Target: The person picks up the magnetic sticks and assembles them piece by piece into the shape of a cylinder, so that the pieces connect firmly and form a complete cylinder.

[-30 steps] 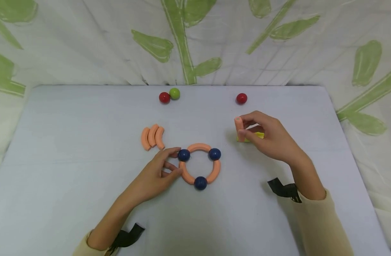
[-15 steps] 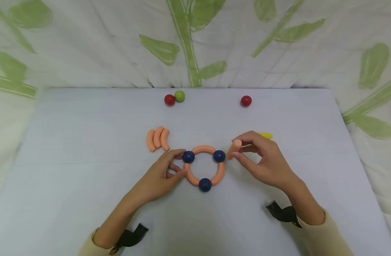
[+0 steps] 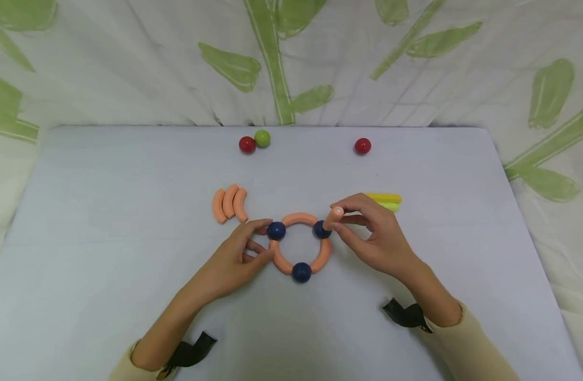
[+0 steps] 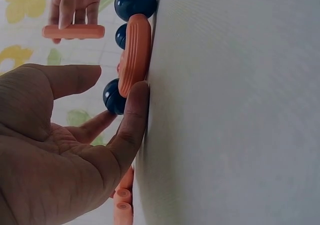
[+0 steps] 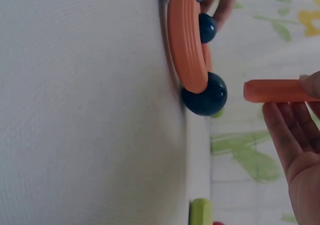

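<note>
Leaf-patterned cloth (image 3: 153,69) hangs behind two red balls (image 3: 247,145) and one green ball (image 3: 262,138).

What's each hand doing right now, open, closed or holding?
Left hand: open, fingers relaxed beside a blue ball.
Right hand: closed, pinching an orange piece.

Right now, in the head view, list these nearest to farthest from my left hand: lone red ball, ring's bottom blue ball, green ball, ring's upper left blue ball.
From your left hand:
1. Upper left blue ball, right at the hand.
2. Bottom blue ball, to the hand's right.
3. Green ball, much farther back.
4. Lone red ball, back and far right.
</note>
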{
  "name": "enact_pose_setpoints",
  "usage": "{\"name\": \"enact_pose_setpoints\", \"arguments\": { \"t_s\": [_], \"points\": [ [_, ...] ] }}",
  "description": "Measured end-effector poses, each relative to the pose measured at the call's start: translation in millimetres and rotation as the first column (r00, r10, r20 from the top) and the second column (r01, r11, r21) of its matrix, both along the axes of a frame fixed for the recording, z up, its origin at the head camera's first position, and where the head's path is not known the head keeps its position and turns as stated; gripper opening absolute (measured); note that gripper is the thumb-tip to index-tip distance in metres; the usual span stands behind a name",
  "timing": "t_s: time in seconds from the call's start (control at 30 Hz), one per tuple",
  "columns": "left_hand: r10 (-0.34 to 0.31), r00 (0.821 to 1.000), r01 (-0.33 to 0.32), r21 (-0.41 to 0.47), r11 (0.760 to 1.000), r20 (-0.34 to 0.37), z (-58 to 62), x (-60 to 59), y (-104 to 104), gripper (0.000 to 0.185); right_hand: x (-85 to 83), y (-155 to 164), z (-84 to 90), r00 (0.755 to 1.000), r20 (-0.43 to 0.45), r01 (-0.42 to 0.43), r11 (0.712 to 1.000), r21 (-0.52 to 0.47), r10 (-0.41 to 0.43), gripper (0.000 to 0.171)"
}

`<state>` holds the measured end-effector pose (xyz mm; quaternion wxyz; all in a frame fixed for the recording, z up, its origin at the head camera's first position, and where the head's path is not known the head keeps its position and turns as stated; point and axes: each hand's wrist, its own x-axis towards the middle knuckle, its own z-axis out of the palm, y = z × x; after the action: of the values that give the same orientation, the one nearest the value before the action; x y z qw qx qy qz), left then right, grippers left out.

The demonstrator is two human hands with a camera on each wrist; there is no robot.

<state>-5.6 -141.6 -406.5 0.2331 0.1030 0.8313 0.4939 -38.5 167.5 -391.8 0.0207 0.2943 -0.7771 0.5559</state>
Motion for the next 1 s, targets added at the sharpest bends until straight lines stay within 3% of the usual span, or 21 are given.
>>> {"name": "enact_pose_setpoints", "arguments": {
  "t_s": [0.3,1.0],
  "points": [
    [-0.002,1.0,0.002,0.002,1.0,-0.01,-0.8,-0.3,0.8,0.057,-0.2,-2.1,-9.8,1.0,0.009,0.012,0.996,0.092,-0.013,0.041],
    [0.011,1.0,-0.011,0.012,1.0,-0.011,-0.6,0.1,0.8,0.056,-0.5,-3.3,-8.0,1.0,0.016,0.011,0.994,0.111,-0.013,0.041]
  ]
}}
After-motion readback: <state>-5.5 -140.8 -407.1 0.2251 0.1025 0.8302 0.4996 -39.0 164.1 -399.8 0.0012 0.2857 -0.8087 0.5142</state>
